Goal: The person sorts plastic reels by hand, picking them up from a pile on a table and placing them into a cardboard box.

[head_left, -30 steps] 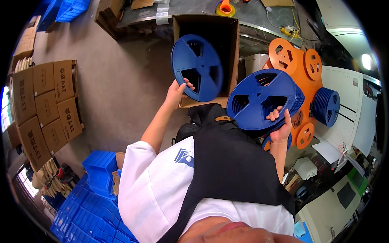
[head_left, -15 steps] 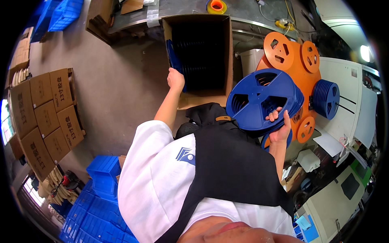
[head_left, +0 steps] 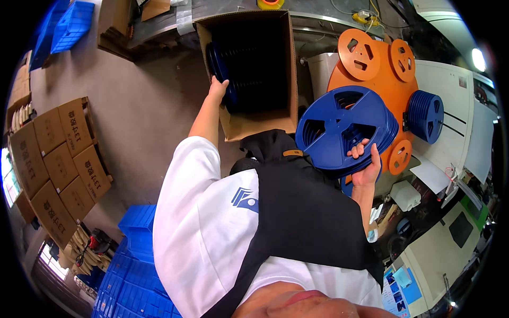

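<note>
My left hand (head_left: 219, 89) reaches to the left side of an open cardboard box (head_left: 260, 130) and is closed on the near edge of a blue reel (head_left: 216, 61). The reel stands on edge against the box's left wall; the fingers beyond its rim are partly hidden. More ridged edges show faintly in the box's dark inside. On the right, my right hand (head_left: 366, 164) is closed round a thick stack of blue reels (head_left: 339, 119), its fingers hooked through an opening in the front reel. The stack rests close to my apron, tilted toward me.
An orange rack with round orange discs (head_left: 359, 54) stands behind the stack, with more blue reels (head_left: 426, 117) on its right side. A grey workbench (head_left: 222, 11) runs behind the box. Stacked cartons (head_left: 61, 167) and blue crates (head_left: 140, 281) are on the left.
My left hand has moved slightly farther along the box's left side with the blue reel. My right hand keeps its hold on the stack. The whole view has shifted a little.
</note>
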The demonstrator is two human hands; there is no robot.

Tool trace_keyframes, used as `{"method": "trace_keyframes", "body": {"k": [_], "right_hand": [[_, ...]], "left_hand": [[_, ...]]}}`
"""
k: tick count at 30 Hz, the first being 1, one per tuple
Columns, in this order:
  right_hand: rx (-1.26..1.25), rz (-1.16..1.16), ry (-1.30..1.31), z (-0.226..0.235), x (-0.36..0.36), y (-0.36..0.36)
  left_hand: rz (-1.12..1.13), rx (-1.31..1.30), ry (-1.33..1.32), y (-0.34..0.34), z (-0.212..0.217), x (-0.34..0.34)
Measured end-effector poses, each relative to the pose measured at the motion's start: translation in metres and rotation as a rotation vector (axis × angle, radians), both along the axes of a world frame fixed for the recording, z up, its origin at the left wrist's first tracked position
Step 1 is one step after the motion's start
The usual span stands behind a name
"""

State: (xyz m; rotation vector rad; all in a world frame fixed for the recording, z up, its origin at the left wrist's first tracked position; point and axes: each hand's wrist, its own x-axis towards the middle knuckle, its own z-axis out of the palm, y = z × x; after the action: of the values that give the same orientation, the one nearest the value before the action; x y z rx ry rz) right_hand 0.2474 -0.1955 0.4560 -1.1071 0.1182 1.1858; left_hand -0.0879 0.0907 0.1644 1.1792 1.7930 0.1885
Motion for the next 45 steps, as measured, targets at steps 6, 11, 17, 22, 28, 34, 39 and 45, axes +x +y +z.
{"method": "trace_keyframes", "body": {"k": [6,11,17,22,28,34,39,45], "right_hand": [[0.100,-0.003,-0.033,0.002,-0.003,0.001],[0.289,0.014,0.036,0.012,0.008,0.008],[0.539,0.123,0.147,0.018,0.015,0.010],[0.618,0.153,0.238,0.014,0.017,0.010],[0.642,0.126,0.285,0.009,0.020,0.006],[0.644,0.099,0.319,0.001,0.016,0.006],[0.622,0.103,0.327,-0.002,0.021,0.009],[0.289,0.072,0.020,-0.002,0.011,0.013]], "left_hand": [[-0.277,0.034,0.056,-0.065,0.014,-0.007],[-0.455,0.315,-0.103,-0.105,0.062,0.013],[-1.084,0.859,-0.280,-0.102,0.181,0.063],[-1.293,1.120,-0.227,-0.103,0.197,0.070],[-1.411,1.107,-0.246,-0.098,0.217,0.066],[-1.395,1.139,-0.248,-0.103,0.224,0.061],[-1.319,0.978,-0.338,-0.106,0.225,0.056],[-0.466,0.001,-1.076,-0.109,0.222,0.034]]}}
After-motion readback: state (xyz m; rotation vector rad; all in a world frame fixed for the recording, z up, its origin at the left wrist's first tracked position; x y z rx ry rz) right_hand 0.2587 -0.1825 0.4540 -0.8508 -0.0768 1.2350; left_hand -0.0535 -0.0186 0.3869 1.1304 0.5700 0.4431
